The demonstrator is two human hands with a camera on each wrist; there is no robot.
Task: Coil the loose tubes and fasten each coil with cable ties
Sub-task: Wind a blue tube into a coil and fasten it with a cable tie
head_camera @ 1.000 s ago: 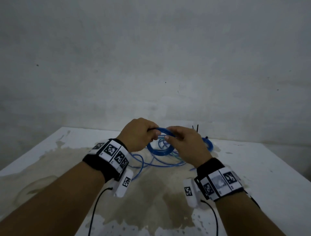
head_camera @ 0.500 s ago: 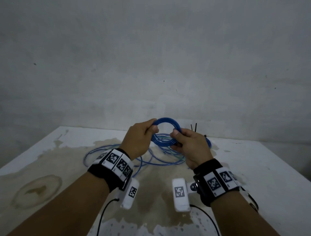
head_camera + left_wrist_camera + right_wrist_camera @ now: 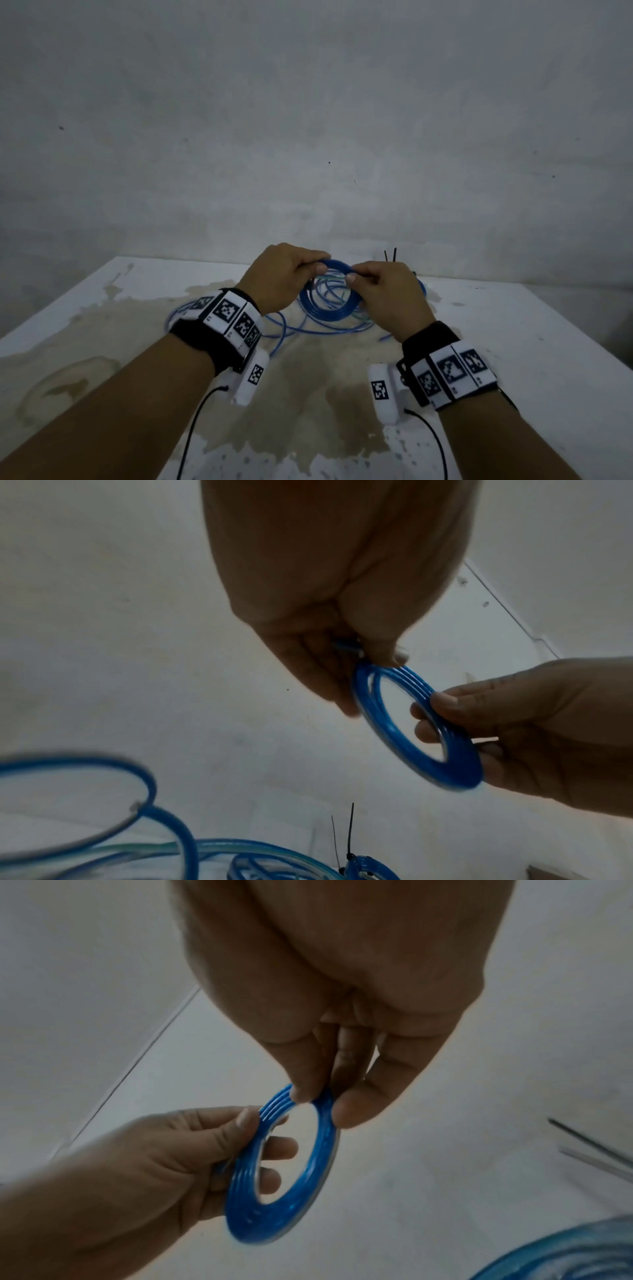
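1. The coil [image 3: 416, 725] of blue tube is held up above the table [image 3: 513, 342], towards its far edge, between the two hands
2. The left hand [image 3: 284, 274] pinches the coil's left side, thumb on one face and fingers through the middle
3. The right hand [image 3: 387, 294] grasps the opposite side in the same way, thumb tip [image 3: 310, 1093] pressing on the turns
4. The coil looks light, a few turns of thin plastic tube lying side by side; I judge it springy, so the turns would likely fan out if either grip slackened
5. The surface looks smooth and glossy, probably a bit slippery, so a firm pinch across all the turns suits it better than holding one strand
6. Loose tube [image 3: 301, 329] lies in slack loops on the table below the hands, and some of it may trail from the coil; I cannot tell where it joins
7. A tied coil [image 3: 359, 869] with black cable ties [image 3: 390, 255] sticking up sits on the far right of the table
8. For tying, one hand could keep all the turns pinched together while the other fetches a tie
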